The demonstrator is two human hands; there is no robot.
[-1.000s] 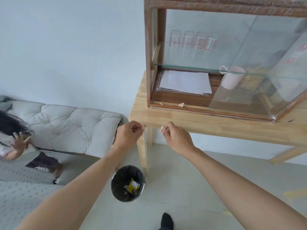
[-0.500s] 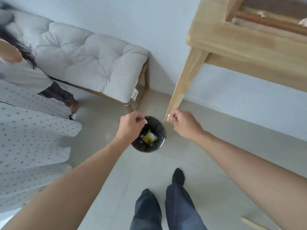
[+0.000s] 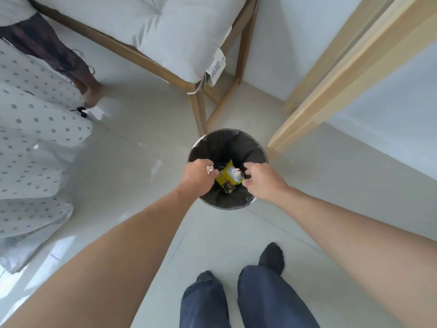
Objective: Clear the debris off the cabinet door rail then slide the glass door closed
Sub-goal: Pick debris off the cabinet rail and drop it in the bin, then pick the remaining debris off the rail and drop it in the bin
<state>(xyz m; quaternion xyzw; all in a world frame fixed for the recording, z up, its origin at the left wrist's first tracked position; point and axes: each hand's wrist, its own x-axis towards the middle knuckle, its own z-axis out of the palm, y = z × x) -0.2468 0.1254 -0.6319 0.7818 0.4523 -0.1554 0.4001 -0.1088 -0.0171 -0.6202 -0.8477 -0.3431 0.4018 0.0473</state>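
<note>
A person's two bare hands hover over a round black-lined waste bin [image 3: 228, 147] standing on the pale tiled floor [image 3: 146, 129], seen from a head-worn camera looking straight down. The only writing in view is on a white tag [image 3: 215, 66] hanging from the grey tufted cushion [image 3: 151, 27] of a wooden-framed bench [image 3: 198, 110]; it carries a barcode and small print too blurred to read. A yellow packet [image 3: 224, 177] lying inside the bin shows dark markings near its lower end, also unreadable.

The left hand [image 3: 197, 177] is curled with fingertips pinched on a small whitish scrap of debris [image 3: 210, 170], held above the bin's left side. The right hand [image 3: 261, 181] is curled too, fingers bent toward the bin's middle; whether it grips anything cannot be told, since the white crumpled bit [image 3: 236, 173] beside its fingertips may be lying on the packet instead.

The cabinet, its rail and the glass door lie outside the frame. Only the light wooden leg [image 3: 331, 91] of the counter crosses the upper right, cut off by the edge. At left, a white dotted fabric [image 3: 30, 138] and another person's foot [image 3: 93, 95] are partly cropped. Below, dark blue trouser legs [image 3: 260, 299] and a black sock [image 3: 272, 256] show.
</note>
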